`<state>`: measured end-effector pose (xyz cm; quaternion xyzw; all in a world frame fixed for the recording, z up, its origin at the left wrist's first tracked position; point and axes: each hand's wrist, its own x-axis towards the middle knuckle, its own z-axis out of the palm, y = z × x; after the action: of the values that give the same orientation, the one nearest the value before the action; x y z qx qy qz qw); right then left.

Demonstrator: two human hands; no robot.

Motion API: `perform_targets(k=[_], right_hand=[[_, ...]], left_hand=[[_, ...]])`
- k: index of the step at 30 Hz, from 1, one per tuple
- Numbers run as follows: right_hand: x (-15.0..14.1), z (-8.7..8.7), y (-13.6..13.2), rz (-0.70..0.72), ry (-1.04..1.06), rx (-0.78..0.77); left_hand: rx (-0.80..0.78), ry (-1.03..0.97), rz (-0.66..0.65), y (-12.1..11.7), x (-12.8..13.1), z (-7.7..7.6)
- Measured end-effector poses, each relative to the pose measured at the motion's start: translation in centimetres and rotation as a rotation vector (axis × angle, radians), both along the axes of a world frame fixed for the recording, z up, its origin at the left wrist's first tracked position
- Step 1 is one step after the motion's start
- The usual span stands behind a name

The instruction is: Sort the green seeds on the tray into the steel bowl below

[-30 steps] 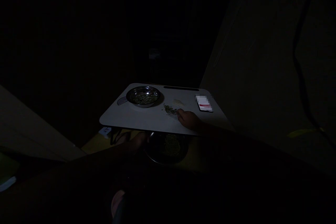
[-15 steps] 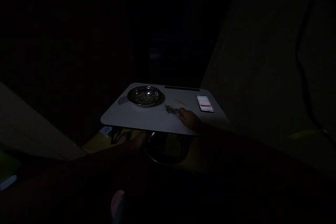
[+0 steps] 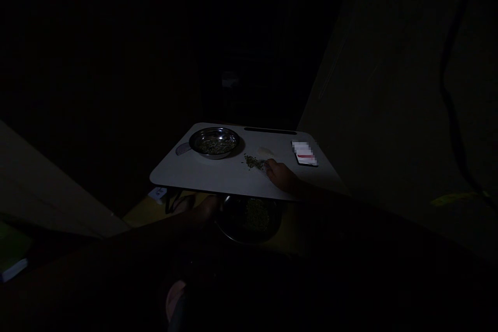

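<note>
The scene is very dark. My right hand (image 3: 280, 175) rests on a small white lap table (image 3: 202, 176), fingers curled and touching a little heap of green grains (image 3: 253, 161). Whether anything is pinched in them is too dim to make out. My left hand (image 3: 206, 208) reaches under the table's near edge to the rim of a dark bowl (image 3: 249, 218) holding greenish grains; its fingers are lost in shadow. A steel bowl (image 3: 215, 142) with more green grains sits at the table's back left.
A small pale heap (image 3: 266, 151) lies behind the green grains. A flat white object with a red stripe (image 3: 304, 153) lies at the table's right. A yellow surface (image 3: 143, 211) shows below the table. Everything around is dark.
My right hand has stayed at the grain heap with only slight finger movement. The view has shifted a little; my left hand keeps its place at the lower bowl.
</note>
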<state>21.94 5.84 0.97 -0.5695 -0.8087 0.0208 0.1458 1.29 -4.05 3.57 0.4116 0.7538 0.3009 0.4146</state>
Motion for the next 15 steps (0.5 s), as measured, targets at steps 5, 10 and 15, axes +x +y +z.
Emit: perform_targets(k=[5,10,15], right_hand=[[-0.1,-0.1,0.2,-0.017,-0.012,-0.007],[0.0,-0.5,0.5,-0.014,0.000,-0.002],[0.1,-0.4,0.5,-0.002,-0.012,-0.004]], left_hand=[[0.000,-0.002,0.041,-0.5,0.3,1.3],[-0.031,-0.012,-0.014,-0.4,0.4,1.8],[-0.047,0.032,0.069,-0.5,0.5,1.7]])
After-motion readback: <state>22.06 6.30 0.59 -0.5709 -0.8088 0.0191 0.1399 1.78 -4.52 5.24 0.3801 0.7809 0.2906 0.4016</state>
